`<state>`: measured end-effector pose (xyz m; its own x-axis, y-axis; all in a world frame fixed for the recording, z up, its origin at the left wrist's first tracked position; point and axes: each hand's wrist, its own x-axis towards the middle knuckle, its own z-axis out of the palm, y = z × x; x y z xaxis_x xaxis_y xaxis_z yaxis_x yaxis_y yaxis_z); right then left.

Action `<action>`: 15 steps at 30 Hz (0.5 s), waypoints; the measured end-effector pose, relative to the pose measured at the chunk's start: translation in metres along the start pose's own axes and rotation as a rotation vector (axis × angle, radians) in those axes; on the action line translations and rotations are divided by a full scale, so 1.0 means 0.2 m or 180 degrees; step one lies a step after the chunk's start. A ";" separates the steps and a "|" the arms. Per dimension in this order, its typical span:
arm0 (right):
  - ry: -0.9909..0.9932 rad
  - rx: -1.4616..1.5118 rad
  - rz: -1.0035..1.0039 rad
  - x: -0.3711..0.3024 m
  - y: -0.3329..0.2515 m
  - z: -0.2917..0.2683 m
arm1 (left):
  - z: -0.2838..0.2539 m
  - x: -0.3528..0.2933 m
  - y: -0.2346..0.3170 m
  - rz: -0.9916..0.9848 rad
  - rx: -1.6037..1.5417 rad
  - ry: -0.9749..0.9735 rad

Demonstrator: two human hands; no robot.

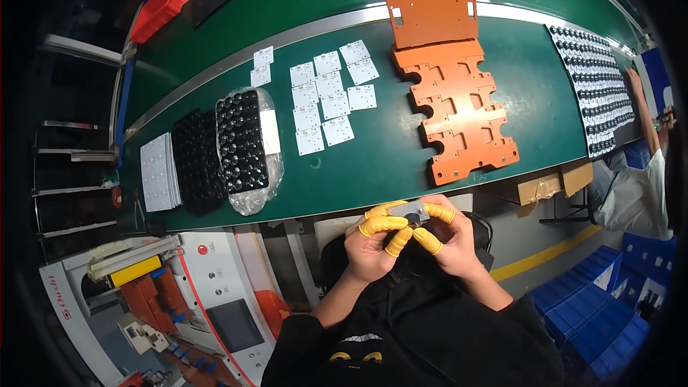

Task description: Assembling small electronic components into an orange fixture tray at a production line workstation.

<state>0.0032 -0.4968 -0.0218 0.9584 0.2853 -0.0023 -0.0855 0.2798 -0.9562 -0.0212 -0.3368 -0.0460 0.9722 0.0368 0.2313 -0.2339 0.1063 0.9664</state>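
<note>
My left hand [376,244] and my right hand [450,240], both with yellow finger cots, pinch a small grey-white square board [407,209] between them. It is held just off the table's front edge, close to my body. A dark round part, perhaps a lens, shows at its lower edge, partly hidden by my fingertips. Straight ahead on the table lies an orange fixture plate [462,116] with cut-outs and notched sides, its flat orange lid [428,3] folded back behind it. Left of the fixture, several white square circuit boards [335,105] are laid out in loose rows.
A tray of black lenses [241,140] on plastic wrap and a stack of white panels [159,172] occupy the table's left. At far right lies a panel of black round parts [591,89], beside another person's arm [643,111]. A machine [229,315] stands lower left; blue crates [591,308] lower right.
</note>
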 end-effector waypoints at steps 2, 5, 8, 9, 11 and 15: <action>-0.0009 0.0065 0.0056 -0.01 -0.01 0.00 | 0.00 0.00 0.01 0.0002 -0.0043 -0.0080; -0.0114 0.0086 0.0107 0.00 -0.01 0.00 | 0.01 -0.02 0.02 -0.0047 -0.0004 -0.0081; -0.0117 0.0404 0.0219 -0.01 -0.02 0.01 | 0.05 0.01 0.06 -0.0595 -0.1618 0.0499; -0.0039 0.0772 0.0333 -0.02 -0.02 0.02 | 0.06 0.05 0.08 -0.0515 -0.2214 0.0490; -0.0017 0.0583 0.0200 -0.02 -0.02 0.02 | 0.06 0.08 0.12 -0.0956 -0.2829 0.0634; 0.0039 0.0038 -0.0372 0.00 -0.04 0.03 | 0.01 0.10 0.15 -0.1409 -0.3209 0.0700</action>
<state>0.0028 -0.4927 -0.0133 0.9653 0.2387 0.1055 0.0240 0.3213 -0.9467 -0.0085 -0.3357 -0.0118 0.9721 -0.0398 -0.2312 0.1330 0.9054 0.4031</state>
